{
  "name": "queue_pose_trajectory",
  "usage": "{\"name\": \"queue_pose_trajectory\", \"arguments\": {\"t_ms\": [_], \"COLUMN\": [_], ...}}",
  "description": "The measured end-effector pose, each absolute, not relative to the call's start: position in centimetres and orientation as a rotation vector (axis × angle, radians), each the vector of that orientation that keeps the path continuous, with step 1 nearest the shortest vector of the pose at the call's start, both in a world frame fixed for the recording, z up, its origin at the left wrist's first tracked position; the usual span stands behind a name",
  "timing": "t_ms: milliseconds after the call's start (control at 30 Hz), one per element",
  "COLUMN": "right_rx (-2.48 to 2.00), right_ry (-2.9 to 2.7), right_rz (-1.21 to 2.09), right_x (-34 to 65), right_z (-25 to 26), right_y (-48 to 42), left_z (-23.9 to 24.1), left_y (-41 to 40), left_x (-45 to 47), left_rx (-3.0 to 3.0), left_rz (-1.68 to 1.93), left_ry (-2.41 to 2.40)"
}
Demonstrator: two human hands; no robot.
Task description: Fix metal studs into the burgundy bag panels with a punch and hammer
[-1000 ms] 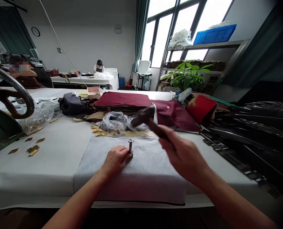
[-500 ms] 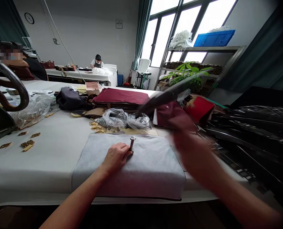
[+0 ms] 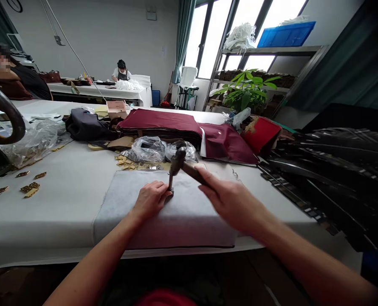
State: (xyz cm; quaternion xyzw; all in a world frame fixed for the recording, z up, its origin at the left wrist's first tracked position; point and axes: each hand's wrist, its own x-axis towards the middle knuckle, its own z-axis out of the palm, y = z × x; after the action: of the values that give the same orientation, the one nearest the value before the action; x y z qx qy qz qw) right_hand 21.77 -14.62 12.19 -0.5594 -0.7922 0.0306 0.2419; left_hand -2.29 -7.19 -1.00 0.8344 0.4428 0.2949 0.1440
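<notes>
My left hand (image 3: 151,199) is closed round the lower part of an upright metal punch (image 3: 170,182), whose foot rests on a piece of cloth (image 3: 192,221) with a pale side facing up and a maroon front edge. My right hand (image 3: 229,199) grips the handle of a hammer (image 3: 178,160). The hammer's head is right at the top of the punch, and I cannot tell whether they touch. Just behind the cloth lie small gold metal pieces (image 3: 125,162) and clear plastic bags (image 3: 148,148).
Stacked maroon material (image 3: 160,121) lies behind the bags, and a dark bundle (image 3: 85,127) to its left. Black strips (image 3: 332,170) are heaped at the right. Loose gold pieces (image 3: 30,188) and a curved metal handle (image 3: 7,110) are at the left. Two people sit farther back.
My right hand has swung the raised hammer down and left to the top of the punch. My left hand still holds the punch on the cloth. The view has shifted slightly.
</notes>
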Motion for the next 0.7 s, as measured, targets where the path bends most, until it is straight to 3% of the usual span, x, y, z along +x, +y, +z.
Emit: {"name": "queue_pose_trajectory", "arguments": {"t_ms": [167,333,433,533,633,700], "right_rx": [-1.625,-2.183,-2.377,-2.238,-2.128,-2.107], "right_ry": [-1.848,-1.619,-1.636,-1.634,-1.726,-1.803], "right_rz": [0.107,-0.256,-0.465,-0.608,-0.2,0.15], "right_x": [25.8,35.2,39.5,40.3,37.8,35.4], "right_z": [11.1,3.8,0.0,-1.6,-1.3,-0.7], "right_y": [-14.9,-15.4,-16.0,-16.2,-15.2,-14.2], "left_z": [-0.1,0.5,0.2,0.2,1.0,1.6], "left_y": [-5.8,-4.9,-5.6,-6.3,-5.4,-3.7], "left_x": [-4.2,-15.3,-23.1,-26.6,-23.2,-17.9], "left_rx": [2.144,1.808,1.63,1.62,1.916,2.162], "left_rz": [0.947,0.997,0.7,0.503,0.514,0.606], "left_ry": [1.359,1.762,2.151,2.4,2.502,2.227]}}
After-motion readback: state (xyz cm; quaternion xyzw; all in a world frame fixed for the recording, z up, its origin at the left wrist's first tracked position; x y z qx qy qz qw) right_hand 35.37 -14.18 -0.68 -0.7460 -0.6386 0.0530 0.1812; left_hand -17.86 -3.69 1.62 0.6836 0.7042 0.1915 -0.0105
